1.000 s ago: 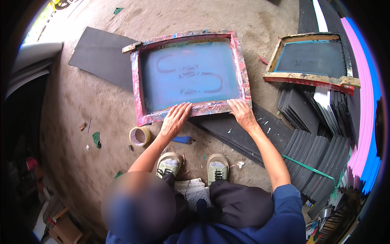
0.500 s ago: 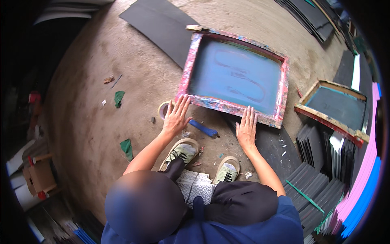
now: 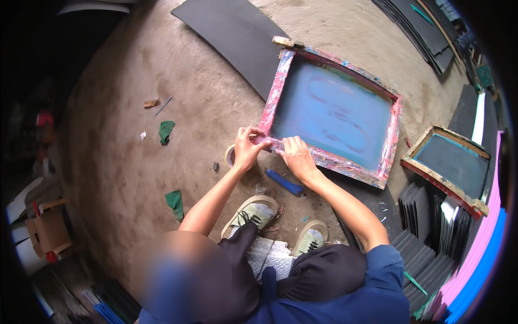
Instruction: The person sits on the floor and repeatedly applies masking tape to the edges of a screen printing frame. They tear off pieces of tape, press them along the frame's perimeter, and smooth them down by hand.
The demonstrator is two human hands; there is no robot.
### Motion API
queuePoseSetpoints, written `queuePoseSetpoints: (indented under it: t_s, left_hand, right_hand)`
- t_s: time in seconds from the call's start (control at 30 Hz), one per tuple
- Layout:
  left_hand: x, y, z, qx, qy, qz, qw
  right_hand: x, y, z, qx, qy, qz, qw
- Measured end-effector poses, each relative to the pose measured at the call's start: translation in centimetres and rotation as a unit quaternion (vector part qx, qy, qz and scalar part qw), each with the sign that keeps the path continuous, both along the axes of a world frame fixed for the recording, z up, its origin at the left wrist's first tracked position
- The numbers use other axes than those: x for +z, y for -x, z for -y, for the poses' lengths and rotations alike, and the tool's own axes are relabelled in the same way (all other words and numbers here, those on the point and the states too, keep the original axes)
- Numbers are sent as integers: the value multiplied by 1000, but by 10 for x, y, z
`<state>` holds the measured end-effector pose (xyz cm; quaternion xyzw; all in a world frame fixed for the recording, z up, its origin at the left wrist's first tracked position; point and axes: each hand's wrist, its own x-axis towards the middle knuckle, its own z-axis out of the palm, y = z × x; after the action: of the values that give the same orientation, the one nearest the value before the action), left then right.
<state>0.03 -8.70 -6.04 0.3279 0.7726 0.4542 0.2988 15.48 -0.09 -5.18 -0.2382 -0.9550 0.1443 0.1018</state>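
A screen printing frame (image 3: 391, 132) with paint-smeared wooden sides and a blue mesh lies before me, tilted clockwise in the view. Faint sole-shaped outlines show on its mesh. At its near left corner my left hand (image 3: 249, 150) is closed, thumb and fingers pinching the corner. My right hand (image 3: 298, 159) grips the near side close beside it, fingers bent over the wood. Whether a thin piece of tape or film is between the fingertips cannot be made out. Partly behind my left hand is a tape roll (image 3: 230, 156); a blue elongated object (image 3: 285, 182) lies below the frame.
A large black sheet (image 3: 232, 43) lies beyond the frame. To the right, a second, smaller screen frame (image 3: 440, 181) rests over stacked black sheets (image 3: 423, 259), beside pink and blue sheets (image 3: 480, 256). Green scraps (image 3: 166, 132) dot the floor at left, near a cardboard box (image 3: 49, 232).
My right hand has slid left along the near side toward the corner. Both hands went from lying flat with outstretched fingers to gripping. The whole view has shifted slightly.
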Motion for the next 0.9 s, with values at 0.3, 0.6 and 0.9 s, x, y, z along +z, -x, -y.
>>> queuePoseSetpoints:
  t_s: [0.3, 0.6, 0.9]
  left_hand:
    - [0, 7, -1, 21, -27, 69, 997]
    - [11, 5, -2, -82, 11, -125, 989]
    - [24, -18, -14, -368, -34, -454, 811]
  right_hand:
    - [-4, 44, 7, -7, 57, 20, 998]
    - [-2, 20, 7, -15, 106, -37, 994]
    - [18, -147, -32, -56, 16, 62, 996]
